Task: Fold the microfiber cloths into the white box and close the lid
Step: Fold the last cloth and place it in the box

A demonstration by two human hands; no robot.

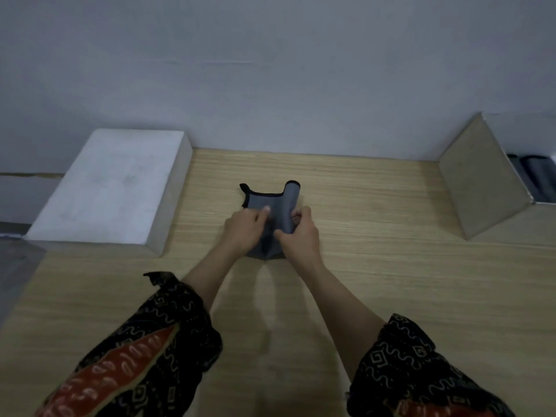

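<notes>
1. Your left hand is over the middle of the wooden table, on the left part of the grey cloth; its fingers are bent and pinch the fabric, with one fingertip showing on top.
2. Your right hand is just beside the left, holding the same cloth from the right; its fingers are curled round a rolled-over fold that stands up and points toward the far side.
3. The grey cloth lies near the table's centre, well apart from both boxes; black edging runs along its far edge, and one corner sticks out at the far left; its near end shows as a point below your hands.
4. A white box sits at the far left against the wall; its flat top is shut; you cannot tell from here what it holds.
5. An open box sits at the far right; its lid is raised and tilted toward the table's middle; folded cloths, dark grey, lie inside, only partly in view.
6. Your patterned sleeves cover the near part of both arms; the forearms beyond them are bare.
</notes>
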